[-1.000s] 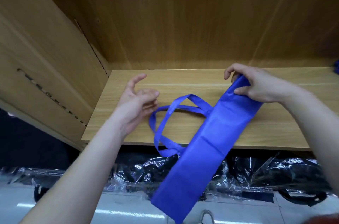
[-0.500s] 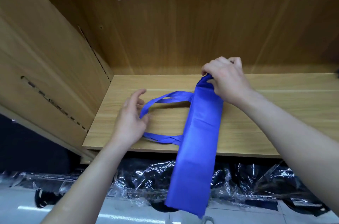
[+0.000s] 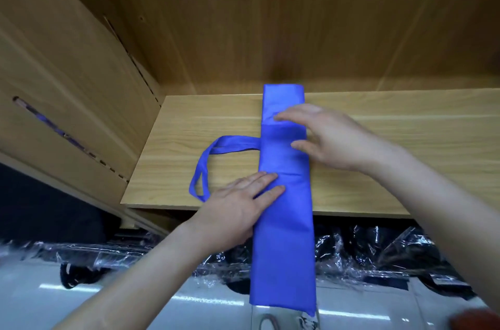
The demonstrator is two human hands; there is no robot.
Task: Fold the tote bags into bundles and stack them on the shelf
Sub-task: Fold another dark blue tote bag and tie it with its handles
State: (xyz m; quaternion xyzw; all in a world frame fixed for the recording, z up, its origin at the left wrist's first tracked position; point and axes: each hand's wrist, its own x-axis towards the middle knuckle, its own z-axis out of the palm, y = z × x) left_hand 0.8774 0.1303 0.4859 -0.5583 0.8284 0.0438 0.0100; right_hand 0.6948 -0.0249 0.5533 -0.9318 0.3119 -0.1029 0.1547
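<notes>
A: Where is the tote bag [image 3: 284, 248]?

B: It lies on the wooden shelf [image 3: 392, 156], folded into one long blue strip that runs from near the back panel [image 3: 297, 18] to the front edge. Its lower part hangs over that edge, well below the board.

A: And the handles [image 3: 232, 141]?

B: They stick out to the left of the strip in a loop and lie flat on the shelf.

A: What are the hands doing?

B: The left hand [image 3: 238, 208] rests palm down at the strip's left edge, close to the front of the shelf. Its fingers [image 3: 263, 181] are straight and flat on the cloth — nothing grasped. The right hand [image 3: 330, 137] lies across the strip farther back. Its fingers [image 3: 292, 114] are spread and relaxed on the fabric, and they grasp nothing either.

A: Anything else around?

B: A wooden side panel [image 3: 67, 81] slants along the left. Under the shelf lie dark bundles in clear plastic wrap [image 3: 359, 251] — I cannot tell what they are.
</notes>
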